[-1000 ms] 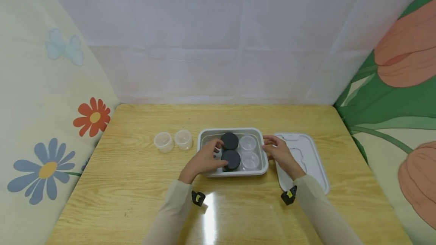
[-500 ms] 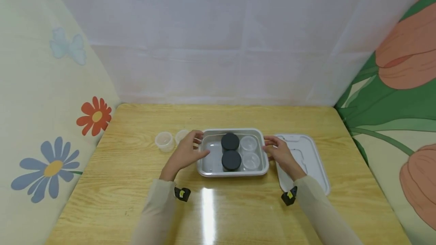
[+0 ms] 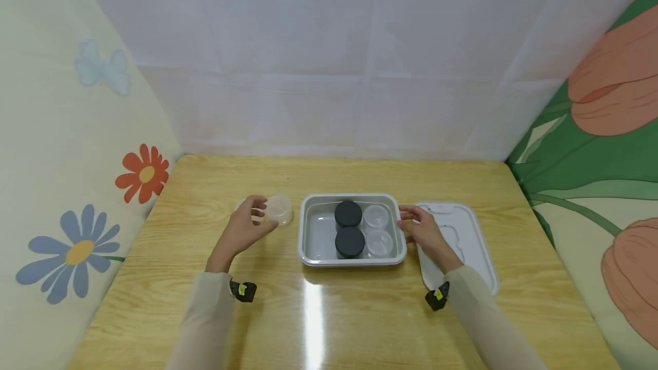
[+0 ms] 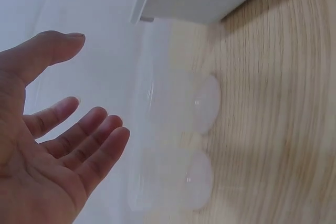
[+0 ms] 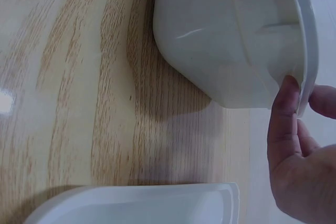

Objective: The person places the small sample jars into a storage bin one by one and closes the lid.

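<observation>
My left hand (image 3: 243,228) hovers with fingers spread over two translucent plastic cups at the left. One cup (image 3: 280,209) shows beside the thumb, and the other is mostly hidden behind the hand in the head view. In the left wrist view both cups (image 4: 181,100) stand apart from the fingers, and the palm holds nothing. My right hand (image 3: 424,234) pinches the right rim of a white rectangular tub (image 3: 320,237), thumb over the edge and fingers beneath. Inside the tub are two black-topped round jars (image 3: 350,242) and two clear cups (image 3: 379,242); its left part shows bare floor.
A white tub lid (image 3: 480,261) lies on the wooden table (image 3: 360,318) to the right, partly under my right forearm. White cloth (image 3: 329,73) hangs behind the table's far edge, and flower-printed sheets (image 3: 149,176) stand at both sides.
My left hand has left the inside of the tub, passed over its left rim and reached the loose cups. The right hand stays on the tub's rim.
</observation>
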The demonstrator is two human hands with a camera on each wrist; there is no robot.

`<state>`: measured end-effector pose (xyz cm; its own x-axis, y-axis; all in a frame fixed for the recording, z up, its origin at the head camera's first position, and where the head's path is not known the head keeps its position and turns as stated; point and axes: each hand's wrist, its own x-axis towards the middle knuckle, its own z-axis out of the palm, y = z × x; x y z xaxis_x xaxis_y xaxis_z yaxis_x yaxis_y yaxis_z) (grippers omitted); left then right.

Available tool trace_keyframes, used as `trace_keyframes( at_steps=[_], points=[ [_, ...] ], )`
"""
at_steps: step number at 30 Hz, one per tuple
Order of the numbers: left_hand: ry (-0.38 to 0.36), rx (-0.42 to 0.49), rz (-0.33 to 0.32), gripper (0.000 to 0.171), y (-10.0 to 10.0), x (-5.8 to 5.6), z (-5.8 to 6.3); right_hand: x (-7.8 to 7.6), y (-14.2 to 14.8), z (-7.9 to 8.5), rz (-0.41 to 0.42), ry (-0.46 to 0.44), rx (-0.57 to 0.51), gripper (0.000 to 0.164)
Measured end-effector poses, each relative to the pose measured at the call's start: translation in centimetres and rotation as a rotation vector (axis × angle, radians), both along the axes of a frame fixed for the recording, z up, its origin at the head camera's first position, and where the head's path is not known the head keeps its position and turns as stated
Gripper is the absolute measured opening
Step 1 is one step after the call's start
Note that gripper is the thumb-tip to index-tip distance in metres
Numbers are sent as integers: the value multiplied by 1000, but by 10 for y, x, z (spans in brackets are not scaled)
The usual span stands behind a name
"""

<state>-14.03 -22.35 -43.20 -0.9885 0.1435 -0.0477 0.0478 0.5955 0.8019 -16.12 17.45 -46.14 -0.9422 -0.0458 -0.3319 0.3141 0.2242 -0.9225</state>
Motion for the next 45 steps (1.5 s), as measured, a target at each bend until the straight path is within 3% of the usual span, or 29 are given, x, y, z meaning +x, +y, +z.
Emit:
trace_keyframes(
  at_steps=[10, 16, 21, 31, 45],
  points=[
    [10, -63, 88, 67, -29, -8, -4, -1, 0, -1, 7, -7, 6, 48],
    [46, -93, 143, 76, -41, -17, -13, -1, 1, -1, 1, 1, 8, 48],
    [9, -75, 166, 84, -48, -19, -21, -2, 0, -1, 5, 0, 14, 47],
    [-69, -12, 157, 92, -53, -26, -35, -2, 1, -1, 1, -16, 28, 47],
    [-71, 4, 172, 88, -48, -34, -49, -2, 1, -1, -1, -14, 33, 45]
  ],
)
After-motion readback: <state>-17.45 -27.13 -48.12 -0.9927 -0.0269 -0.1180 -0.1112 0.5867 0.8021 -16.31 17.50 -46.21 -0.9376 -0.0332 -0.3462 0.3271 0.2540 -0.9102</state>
